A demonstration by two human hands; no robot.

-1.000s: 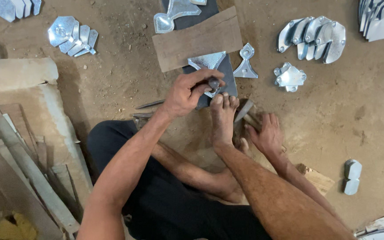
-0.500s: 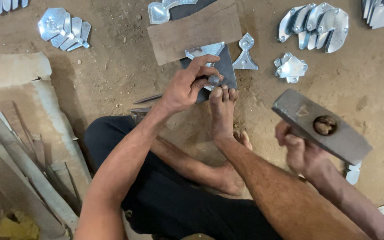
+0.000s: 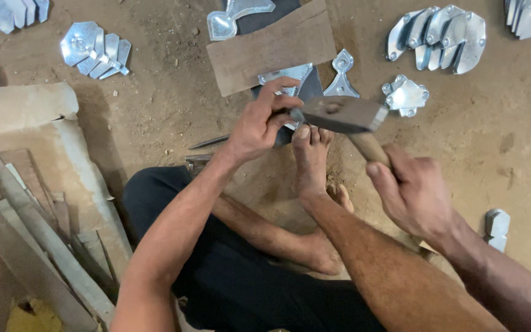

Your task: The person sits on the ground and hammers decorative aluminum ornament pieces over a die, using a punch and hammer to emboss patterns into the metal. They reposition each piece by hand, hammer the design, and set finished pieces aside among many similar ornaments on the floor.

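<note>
Steel hammer (image 3: 343,114) in right hand (image 3: 414,195), touching left hand (image 3: 259,123).

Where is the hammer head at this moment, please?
In the head view the hammer head is near top centre, just above the toes of the foot, beside the left hand; the right hand grips its wooden handle.

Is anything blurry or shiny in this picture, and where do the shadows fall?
Head view: soft, even light; the hammer head looks slightly smeared; the metal pieces on the dirt catch bright glare; the left hand is sharp; dim shadow lies under the legs.
</note>
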